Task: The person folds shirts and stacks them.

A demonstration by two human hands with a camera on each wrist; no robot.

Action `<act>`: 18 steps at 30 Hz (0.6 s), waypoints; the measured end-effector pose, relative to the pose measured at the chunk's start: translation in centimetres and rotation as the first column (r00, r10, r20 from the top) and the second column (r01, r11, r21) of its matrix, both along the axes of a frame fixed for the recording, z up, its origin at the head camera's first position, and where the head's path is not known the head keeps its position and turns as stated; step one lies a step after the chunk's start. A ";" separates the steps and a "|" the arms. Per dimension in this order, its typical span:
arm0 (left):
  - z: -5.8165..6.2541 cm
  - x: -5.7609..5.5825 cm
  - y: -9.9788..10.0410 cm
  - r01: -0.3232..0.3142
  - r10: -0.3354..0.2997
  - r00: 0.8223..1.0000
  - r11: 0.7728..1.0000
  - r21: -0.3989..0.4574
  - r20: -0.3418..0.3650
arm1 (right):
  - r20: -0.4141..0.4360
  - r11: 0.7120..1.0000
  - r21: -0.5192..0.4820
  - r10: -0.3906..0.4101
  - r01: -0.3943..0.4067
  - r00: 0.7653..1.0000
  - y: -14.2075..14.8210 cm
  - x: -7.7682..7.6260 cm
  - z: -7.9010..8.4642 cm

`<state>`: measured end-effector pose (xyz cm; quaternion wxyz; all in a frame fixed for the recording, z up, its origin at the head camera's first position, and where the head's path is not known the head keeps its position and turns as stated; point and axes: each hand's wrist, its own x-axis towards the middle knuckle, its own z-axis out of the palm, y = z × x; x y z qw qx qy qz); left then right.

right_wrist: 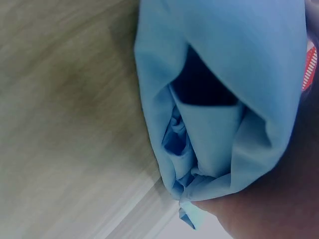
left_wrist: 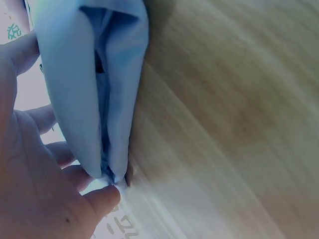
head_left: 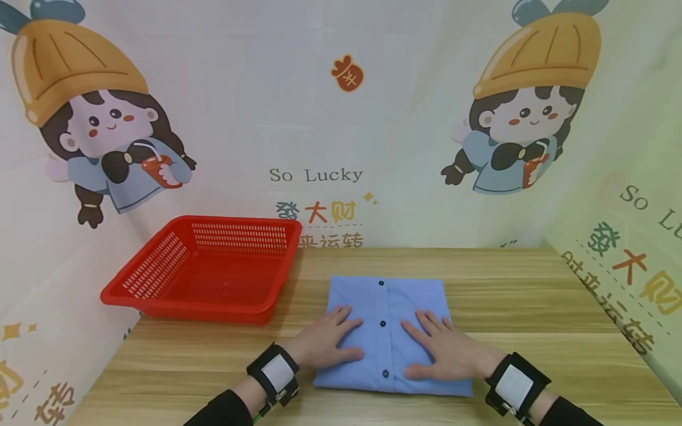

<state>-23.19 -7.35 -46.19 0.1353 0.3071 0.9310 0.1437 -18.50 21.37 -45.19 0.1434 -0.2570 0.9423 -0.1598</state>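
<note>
A light blue button-up shirt [head_left: 367, 297], folded into a rough rectangle, lies on the table with its dark buttons facing up. My left hand [head_left: 331, 340] rests on its left part, fingers spread and pointing away from me. On the right part lies my right hand [head_left: 444, 349], its fingers also spread on the cloth. Layered folds along the shirt's side [left_wrist: 75, 89] appear in the left wrist view, beside the left hand [left_wrist: 45, 169]. In the right wrist view the other side of the shirt [right_wrist: 239, 45] shows rolled, gaping layers; the right hand there is mostly hidden.
A red plastic basket [head_left: 213, 260] with slotted walls stands at the left of the wooden table [head_left: 511, 296], nothing visible inside it. Behind the table hangs a printed cloth backdrop [head_left: 319, 118], which continues along the left and right sides.
</note>
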 end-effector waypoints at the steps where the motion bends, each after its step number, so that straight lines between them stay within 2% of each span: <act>1: 0.0 0.0 0.0 0.001 -0.001 1.000 1.000 0.001 0.004 | -0.002 1.000 0.002 0.003 -0.003 1.000 0.1 0.1 -0.1; 4: -0.1 0.1 0.3 0.003 -0.003 1.000 1.000 -0.005 0.008 | -0.001 1.000 0.007 0.002 -0.002 1.000 0.5 0.3 -0.3; 8: -0.3 -0.2 1.7 0.019 -0.020 1.000 0.999 -0.027 -0.014 | 0.010 0.999 0.022 -0.031 0.030 0.999 1.4 0.1 -0.2; 13: -0.8 -0.7 4.3 0.046 -0.049 0.997 0.997 -0.061 -0.059 | 0.023 0.988 0.052 -0.149 0.148 0.988 2.2 -0.5 0.4; 18: -1.0 -0.9 7.6 0.064 -0.073 0.993 0.993 -0.095 -0.088 | -0.056 0.971 0.031 -0.237 0.239 0.970 1.7 -0.6 0.5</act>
